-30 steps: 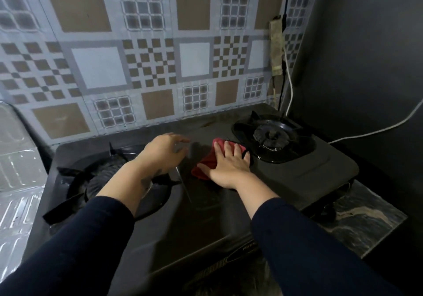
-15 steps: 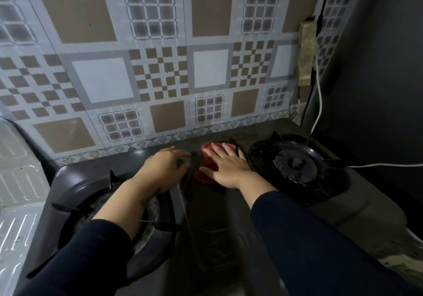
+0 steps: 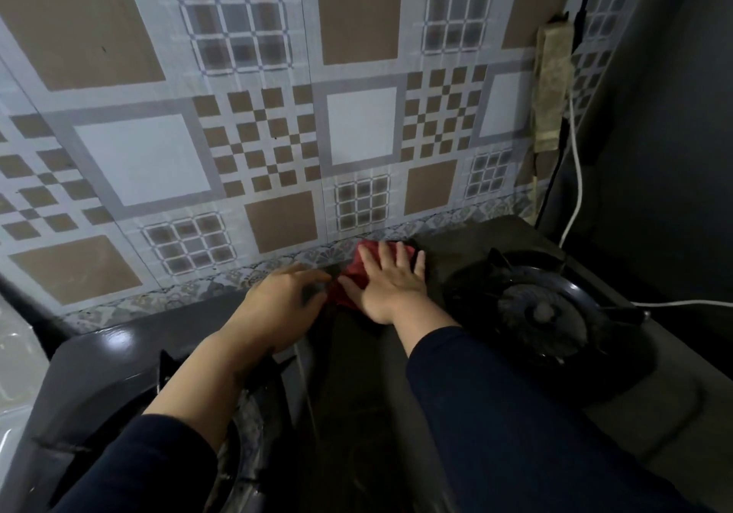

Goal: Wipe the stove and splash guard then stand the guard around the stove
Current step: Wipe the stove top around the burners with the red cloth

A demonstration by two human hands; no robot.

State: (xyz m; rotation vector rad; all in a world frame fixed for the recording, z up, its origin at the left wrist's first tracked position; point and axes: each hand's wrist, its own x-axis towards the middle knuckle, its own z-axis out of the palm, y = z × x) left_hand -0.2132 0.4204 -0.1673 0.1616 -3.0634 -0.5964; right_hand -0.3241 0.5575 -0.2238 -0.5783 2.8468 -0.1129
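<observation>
**A:** Stove (image 3: 396, 413) fills most of the bottom half, dark two-burner thing shoved right up against the patterned tile wall (image 3: 254, 124). Big shiny panel at the far left edge (image 3: 12, 354) looks like the splash guard, but only a sliver shows (too washed out to be sure).

**B:** And the burners?

**A:** Right burner (image 3: 539, 314) sits in plain view with its black pan support. Left burner (image 3: 238, 433) is half hidden under the person's left forearm. Both arms are in dark sleeves pushed up from the wrists.

**B:** What are the hands doing?

**A:** Right hand (image 3: 390, 282) is flat, fingers spread, pressing a red cloth (image 3: 353, 278) onto the stove top between the burners, way at the back where the stove meets the wall. Left hand (image 3: 277, 306) rests just beside the cloth with the fingers loosely curled, palm down on the stove. Can't tell if it's gripping anything, it's blurred.

**B:** Anything else?

**A:** A white cable (image 3: 575, 179) hangs down the right corner beside a grubby strip (image 3: 551, 88) on the wall.
</observation>
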